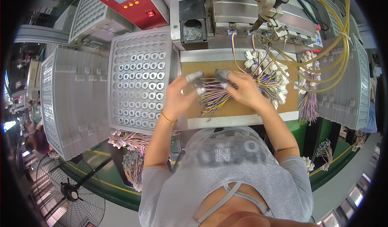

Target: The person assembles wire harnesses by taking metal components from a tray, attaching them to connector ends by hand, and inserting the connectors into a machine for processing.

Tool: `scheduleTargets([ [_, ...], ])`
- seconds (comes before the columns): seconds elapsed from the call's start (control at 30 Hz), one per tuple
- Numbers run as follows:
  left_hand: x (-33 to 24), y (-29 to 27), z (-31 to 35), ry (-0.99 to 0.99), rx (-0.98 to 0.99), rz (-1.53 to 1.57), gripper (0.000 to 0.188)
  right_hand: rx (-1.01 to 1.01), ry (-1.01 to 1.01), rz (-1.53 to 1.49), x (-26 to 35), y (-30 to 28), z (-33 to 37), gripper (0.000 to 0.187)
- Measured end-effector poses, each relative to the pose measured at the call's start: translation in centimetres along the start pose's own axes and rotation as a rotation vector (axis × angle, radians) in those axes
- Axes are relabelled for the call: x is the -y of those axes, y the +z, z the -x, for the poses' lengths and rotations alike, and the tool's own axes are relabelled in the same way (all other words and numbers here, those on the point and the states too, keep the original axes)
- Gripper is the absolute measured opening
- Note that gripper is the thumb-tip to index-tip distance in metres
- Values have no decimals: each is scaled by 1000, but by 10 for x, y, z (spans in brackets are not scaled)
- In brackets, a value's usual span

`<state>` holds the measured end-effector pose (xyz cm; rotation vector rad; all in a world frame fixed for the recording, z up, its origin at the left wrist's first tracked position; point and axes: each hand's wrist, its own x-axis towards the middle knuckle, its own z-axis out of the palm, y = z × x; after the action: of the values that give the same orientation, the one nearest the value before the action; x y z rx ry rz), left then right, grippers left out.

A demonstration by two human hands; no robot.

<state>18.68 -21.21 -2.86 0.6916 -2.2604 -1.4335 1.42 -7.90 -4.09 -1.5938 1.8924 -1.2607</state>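
My left hand (180,96) is at the left end of a bundle of purple, yellow and white wires (218,96). Its thumb and index finger, in pale finger cots, stand apart; motion smears the space between them. My right hand (246,90) lies over the bundle, finger cots on its fingertips, with thumb and fingers closing around a few wires at the upper edge. White plug connectors (279,85) are heaped at the wires' right ends. Everything lies on a brown work mat (194,110).
To the left sits a grey tray (114,81) holding rows of round metal parts (144,85). Behind are a red control box (139,14), a black bin (193,16) and a metal machine (234,8) with yellow tubes (345,45). Stacked trays (81,101) flank the bench. A fan (70,190) stands lower left.
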Motion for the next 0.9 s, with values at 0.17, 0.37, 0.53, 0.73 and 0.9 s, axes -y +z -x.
scheduleTargets([
  [0.17,11,-4,0,3,-57,-135,43,87,-75,83,-18,23,-1,25],
  [0.37,6,11,7,-189,-53,370,35,98,106,-85,1,-3,0,26],
  [0.53,0,19,4,-257,-30,804,34,-83,-392,97,15,2,-1,18],
  [0.73,94,-53,-30,-258,-442,-33,22,12,-131,31,18,-13,9,12],
  [0.9,184,-127,-46,-538,-806,-1390,38,60,163,-388,28,-20,13,14],
])
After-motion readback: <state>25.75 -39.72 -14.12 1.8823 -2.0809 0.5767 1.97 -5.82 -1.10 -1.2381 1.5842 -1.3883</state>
